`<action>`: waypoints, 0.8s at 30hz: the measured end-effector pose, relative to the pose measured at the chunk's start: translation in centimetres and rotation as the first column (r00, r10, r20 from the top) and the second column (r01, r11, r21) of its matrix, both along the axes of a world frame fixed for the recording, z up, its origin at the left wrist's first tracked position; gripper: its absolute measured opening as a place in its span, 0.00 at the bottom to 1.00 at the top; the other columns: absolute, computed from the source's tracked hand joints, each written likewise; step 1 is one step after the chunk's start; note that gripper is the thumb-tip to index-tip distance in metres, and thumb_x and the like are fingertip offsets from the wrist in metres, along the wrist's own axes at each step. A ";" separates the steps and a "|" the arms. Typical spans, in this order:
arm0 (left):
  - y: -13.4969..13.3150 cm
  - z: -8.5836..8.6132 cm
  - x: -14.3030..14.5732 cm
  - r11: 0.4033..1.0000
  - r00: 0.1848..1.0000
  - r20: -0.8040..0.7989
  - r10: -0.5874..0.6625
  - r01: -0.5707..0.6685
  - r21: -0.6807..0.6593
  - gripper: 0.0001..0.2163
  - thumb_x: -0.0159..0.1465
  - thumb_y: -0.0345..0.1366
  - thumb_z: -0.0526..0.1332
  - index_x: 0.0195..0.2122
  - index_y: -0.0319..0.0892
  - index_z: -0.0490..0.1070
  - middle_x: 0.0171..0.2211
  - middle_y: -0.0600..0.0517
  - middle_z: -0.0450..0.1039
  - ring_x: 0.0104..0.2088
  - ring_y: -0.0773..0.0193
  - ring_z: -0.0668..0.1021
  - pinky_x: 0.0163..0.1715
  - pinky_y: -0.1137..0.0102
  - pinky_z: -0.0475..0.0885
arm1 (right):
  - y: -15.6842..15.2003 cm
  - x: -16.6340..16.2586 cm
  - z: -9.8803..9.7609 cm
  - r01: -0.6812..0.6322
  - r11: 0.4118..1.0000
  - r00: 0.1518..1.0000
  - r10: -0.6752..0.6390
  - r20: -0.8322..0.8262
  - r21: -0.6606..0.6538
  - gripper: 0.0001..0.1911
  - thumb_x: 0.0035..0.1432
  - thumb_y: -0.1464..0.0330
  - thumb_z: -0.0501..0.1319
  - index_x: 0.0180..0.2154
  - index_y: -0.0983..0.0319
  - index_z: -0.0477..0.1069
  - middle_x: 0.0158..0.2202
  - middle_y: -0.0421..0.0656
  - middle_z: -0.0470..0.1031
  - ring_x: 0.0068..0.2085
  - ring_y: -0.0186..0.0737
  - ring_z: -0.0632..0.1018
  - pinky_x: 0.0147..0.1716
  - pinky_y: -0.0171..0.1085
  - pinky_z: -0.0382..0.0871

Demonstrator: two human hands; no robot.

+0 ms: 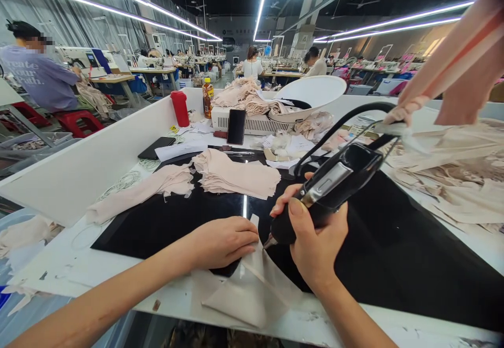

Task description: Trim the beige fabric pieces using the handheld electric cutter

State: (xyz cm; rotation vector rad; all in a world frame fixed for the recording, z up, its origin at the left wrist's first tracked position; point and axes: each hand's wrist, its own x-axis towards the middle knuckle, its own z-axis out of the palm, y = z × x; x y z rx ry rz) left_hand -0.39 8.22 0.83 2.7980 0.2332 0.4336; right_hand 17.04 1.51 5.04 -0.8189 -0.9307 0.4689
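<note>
My right hand [319, 245] is wrapped around a black corded hand tool [334, 180] with a silver lever and a narrow metal tip. Its tip points down to the left, at the edge of a thin beige fabric piece [248, 298]. My left hand [222, 240] holds that fabric with its fingers together, just left of the tip. Part of the fabric hangs over the table's front edge. Behind my hands, a stack of pale pink fabric pieces [236, 175] lies on the black board [394, 248], next to another fabric bundle [145, 188].
A phone [236, 126] leans on a white box topped with fabric. A red cup [180, 108] and a bottle [207, 97] stand at the back left. More fabric [464, 169] is heaped on the right. Pink strips [449, 70] hang at upper right. A co-worker [37, 70] sits at left.
</note>
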 end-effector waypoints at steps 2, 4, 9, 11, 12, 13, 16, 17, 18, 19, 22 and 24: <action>0.2 0.0 -0.5 1.000 1.000 -0.003 0.003 -0.003 -0.029 0.13 0.78 0.36 0.53 0.54 0.38 0.75 0.51 0.43 0.77 0.52 0.55 0.79 0.56 0.63 0.75 | 0.0 0.0 0.0 -0.001 1.000 1.000 0.000 -0.010 -0.005 0.16 0.57 0.68 0.71 0.43 0.56 0.67 0.31 0.34 0.78 0.25 0.33 0.78 0.26 0.35 0.78; 0.3 0.2 -0.9 0.998 1.000 -0.003 0.001 -0.001 -0.056 0.13 0.78 0.37 0.53 0.55 0.39 0.75 0.52 0.43 0.77 0.53 0.56 0.79 0.56 0.64 0.75 | 0.0 0.0 0.0 -0.007 1.000 1.000 0.007 -0.022 -0.012 0.17 0.57 0.68 0.71 0.45 0.55 0.67 0.32 0.34 0.78 0.25 0.33 0.78 0.27 0.36 0.78; 0.2 0.3 -1.3 0.999 1.000 -0.013 -0.012 0.011 -0.049 0.14 0.78 0.39 0.55 0.57 0.41 0.75 0.55 0.43 0.75 0.54 0.55 0.78 0.58 0.63 0.73 | -0.1 0.2 -0.1 -0.027 1.000 1.000 0.027 -0.003 0.002 0.16 0.58 0.68 0.70 0.45 0.55 0.68 0.33 0.34 0.78 0.26 0.33 0.78 0.27 0.36 0.77; 0.1 0.1 -1.4 0.999 1.000 -0.007 -0.014 0.014 -0.039 0.14 0.78 0.39 0.55 0.57 0.42 0.75 0.55 0.43 0.75 0.55 0.55 0.78 0.60 0.62 0.72 | -0.1 0.2 -0.1 -0.028 1.000 1.000 0.028 0.011 0.007 0.16 0.59 0.68 0.71 0.45 0.55 0.68 0.33 0.34 0.77 0.25 0.33 0.78 0.27 0.36 0.77; 0.0 0.0 -1.4 0.999 1.000 -0.001 -0.013 0.013 -0.033 0.14 0.78 0.39 0.55 0.57 0.42 0.75 0.56 0.43 0.75 0.56 0.55 0.78 0.62 0.61 0.71 | -0.1 0.2 -0.1 -0.026 1.000 1.000 0.026 0.016 0.004 0.16 0.59 0.67 0.71 0.46 0.55 0.68 0.33 0.34 0.77 0.26 0.33 0.78 0.27 0.36 0.77; -0.1 -0.2 -1.4 1.000 1.000 0.007 -0.010 0.010 -0.029 0.14 0.78 0.39 0.55 0.57 0.42 0.75 0.56 0.43 0.75 0.56 0.55 0.78 0.63 0.61 0.70 | -0.1 0.3 0.0 -0.023 1.000 1.000 0.024 0.020 -0.001 0.16 0.59 0.67 0.71 0.45 0.55 0.68 0.33 0.34 0.77 0.26 0.33 0.78 0.28 0.36 0.77; -0.2 -0.4 -1.4 1.000 1.000 0.030 -0.002 0.003 -0.018 0.14 0.78 0.39 0.56 0.57 0.42 0.76 0.56 0.43 0.75 0.56 0.54 0.78 0.64 0.59 0.69 | 0.0 0.3 0.1 -0.018 1.000 1.000 0.018 0.017 -0.009 0.16 0.60 0.65 0.72 0.44 0.55 0.67 0.33 0.34 0.77 0.26 0.34 0.78 0.29 0.37 0.77; -0.2 -0.4 -1.4 1.000 0.999 0.038 -0.001 0.002 -0.017 0.14 0.78 0.39 0.56 0.57 0.42 0.76 0.56 0.43 0.75 0.55 0.54 0.78 0.63 0.59 0.70 | 0.1 0.3 0.2 -0.015 1.000 1.000 0.015 0.014 -0.005 0.16 0.60 0.64 0.72 0.43 0.56 0.67 0.33 0.34 0.77 0.26 0.34 0.78 0.29 0.38 0.77; -0.3 -0.4 -1.4 1.000 0.999 0.045 -0.001 0.002 -0.017 0.13 0.77 0.39 0.56 0.57 0.42 0.76 0.55 0.43 0.75 0.54 0.54 0.78 0.63 0.59 0.70 | 0.2 0.3 0.2 -0.011 1.000 1.000 0.011 0.009 0.002 0.15 0.60 0.63 0.72 0.42 0.56 0.67 0.32 0.34 0.77 0.26 0.34 0.78 0.29 0.38 0.77; -0.3 -0.4 -1.3 1.000 0.999 0.052 -0.002 0.003 -0.018 0.13 0.77 0.39 0.56 0.56 0.41 0.76 0.55 0.43 0.76 0.54 0.54 0.79 0.62 0.59 0.71 | 0.4 0.3 0.3 -0.006 1.000 1.000 0.006 0.003 0.013 0.15 0.60 0.63 0.72 0.42 0.56 0.67 0.32 0.34 0.77 0.26 0.34 0.78 0.29 0.38 0.77; -0.3 -0.5 -1.2 1.000 0.998 0.066 -0.002 0.002 -0.013 0.13 0.77 0.39 0.56 0.56 0.41 0.76 0.54 0.43 0.76 0.53 0.54 0.79 0.61 0.59 0.72 | 0.8 0.1 0.4 -0.012 1.000 1.000 0.013 -0.010 0.028 0.15 0.60 0.64 0.72 0.42 0.56 0.67 0.32 0.34 0.77 0.26 0.34 0.77 0.29 0.38 0.76; -0.3 -0.5 -1.2 1.000 0.997 0.074 -0.002 0.002 -0.004 0.13 0.77 0.40 0.57 0.56 0.41 0.77 0.54 0.43 0.76 0.53 0.54 0.79 0.62 0.59 0.72 | 1.0 0.0 0.3 -0.020 1.000 1.000 0.020 -0.006 0.022 0.17 0.60 0.64 0.72 0.45 0.55 0.67 0.32 0.33 0.77 0.26 0.34 0.77 0.28 0.37 0.76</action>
